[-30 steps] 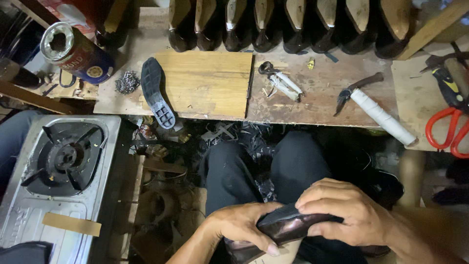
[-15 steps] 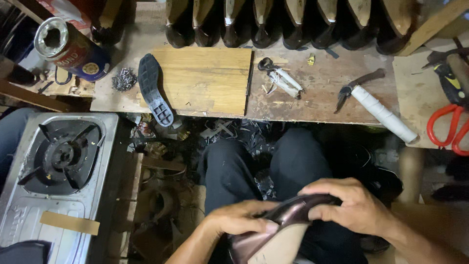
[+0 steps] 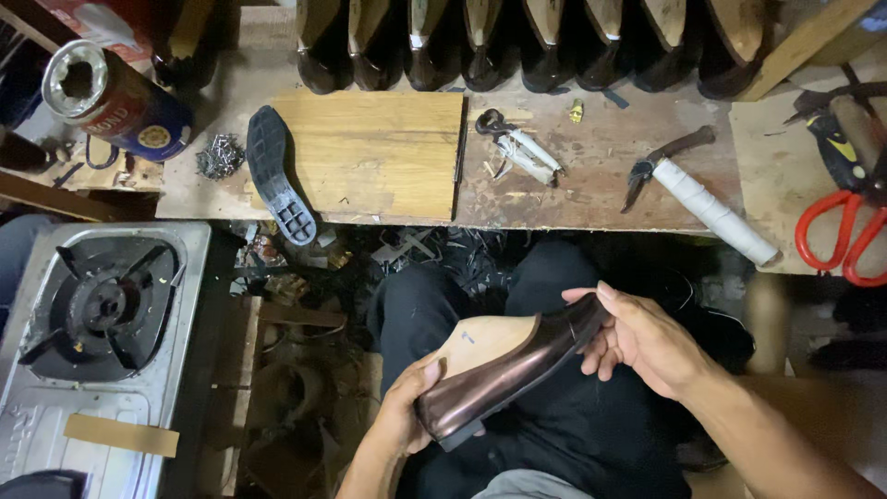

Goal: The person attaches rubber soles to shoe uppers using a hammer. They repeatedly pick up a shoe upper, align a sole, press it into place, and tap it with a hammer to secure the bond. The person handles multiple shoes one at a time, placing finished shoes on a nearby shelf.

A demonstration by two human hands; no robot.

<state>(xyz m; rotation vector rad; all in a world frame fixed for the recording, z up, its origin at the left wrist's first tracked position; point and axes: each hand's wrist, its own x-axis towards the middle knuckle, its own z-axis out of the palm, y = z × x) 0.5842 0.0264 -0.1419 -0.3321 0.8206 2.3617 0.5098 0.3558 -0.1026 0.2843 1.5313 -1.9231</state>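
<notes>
A dark brown shoe (image 3: 504, 374) is being held over the person's lap, below the table (image 3: 591, 185), its pale sole turned upward; the left hand (image 3: 407, 416) is gripping the toe, the right hand (image 3: 642, 337) the heel, both grips closed around it.

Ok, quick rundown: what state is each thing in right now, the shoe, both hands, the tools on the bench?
Brown shoe: held over the lap, on its side, bare tan bottom showing.
Left hand: gripping the toe end.
Right hand: gripping the heel end.
Black rubber sole: loose on the bench, tread up.
Red scissors: lying at the bench's right edge.
White-handled tool: lying flat, untouched.
Gas stove: no flame visible.
</notes>
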